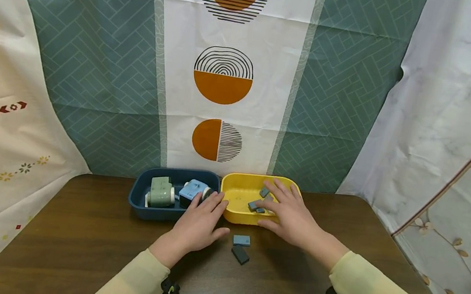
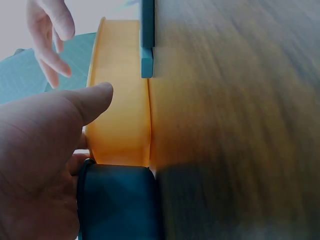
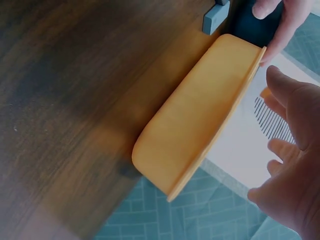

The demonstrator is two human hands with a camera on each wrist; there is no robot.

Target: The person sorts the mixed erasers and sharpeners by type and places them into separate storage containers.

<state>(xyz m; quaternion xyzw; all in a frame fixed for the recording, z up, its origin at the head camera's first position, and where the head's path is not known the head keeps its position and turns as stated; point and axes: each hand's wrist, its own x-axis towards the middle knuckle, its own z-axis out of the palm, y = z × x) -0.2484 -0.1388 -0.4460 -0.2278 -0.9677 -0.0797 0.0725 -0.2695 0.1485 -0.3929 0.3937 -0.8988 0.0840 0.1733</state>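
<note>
My right hand (image 1: 288,214) hovers over the yellow bin (image 1: 229,213), fingers spread and slightly bent, with nothing seen in its grasp. Inside that bin lie several small blue-grey blocks (image 1: 254,205), partly hidden by the fingers. My left hand (image 1: 199,226) reaches across the near right corner of the dark blue bin (image 1: 146,213), fingers extended, fingertips close to the yellow bin's rim. Whether it touches either rim I cannot tell. The blue bin holds a green object with white parts (image 1: 160,192) and a light blue and black object (image 1: 193,190).
On the brown table (image 1: 88,231), in front of the yellow bin, lie a flat blue block (image 1: 241,240) and a dark grey block (image 1: 240,255). Both bins stand side by side at the table's back edge, before a patterned curtain (image 1: 108,44). More cloth hangs at both sides.
</note>
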